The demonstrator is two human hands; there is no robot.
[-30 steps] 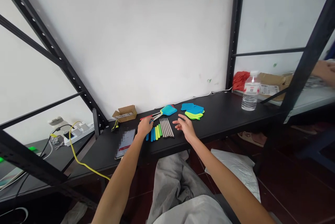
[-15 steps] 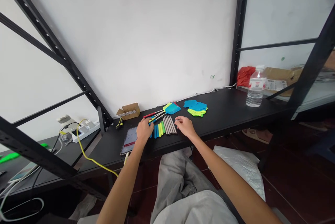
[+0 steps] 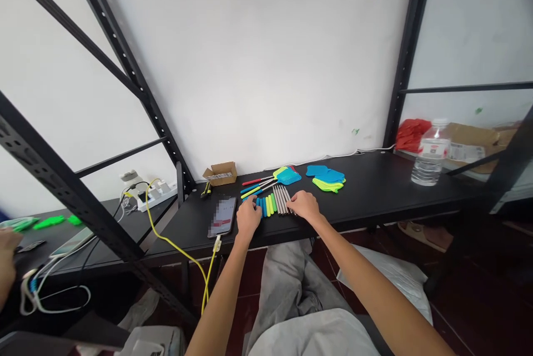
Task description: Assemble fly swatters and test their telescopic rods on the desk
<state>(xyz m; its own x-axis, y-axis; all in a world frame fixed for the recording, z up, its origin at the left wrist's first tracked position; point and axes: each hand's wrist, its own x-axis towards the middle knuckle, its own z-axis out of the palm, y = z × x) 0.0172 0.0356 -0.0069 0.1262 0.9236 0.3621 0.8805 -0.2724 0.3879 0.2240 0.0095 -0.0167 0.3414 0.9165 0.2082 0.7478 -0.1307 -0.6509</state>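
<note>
On the black tabletop a row of blue, yellow and green handle grips point(image 3: 268, 206) lies beside several silver metal rods point(image 3: 282, 200). At the left end of the row is my left hand point(image 3: 249, 216), fingers curled against the blue grips; what they close on is hidden. My right hand point(image 3: 305, 204) is closed at the right edge of the rods, thumb and fingers pinching the outermost one. Behind the row lie assembled fly swatters point(image 3: 287, 175) with red, blue and yellow handles. Loose blue swatter heads point(image 3: 325, 173) and yellow-green swatter heads point(image 3: 328, 185) are piled farther right.
A phone point(image 3: 222, 216) with a yellow cable lies left of my left hand. Behind it are a small open cardboard box point(image 3: 220, 173) and a water bottle point(image 3: 431, 153) far right. Black shelf posts point(image 3: 156, 111) frame the table. Another person's hand point(image 3: 7, 250) shows far left.
The view has turned left and shifted up, bringing the other person's hand into sight. My right hand has closed in on the rods' right edge; my left hand stays by the blue grips.
</note>
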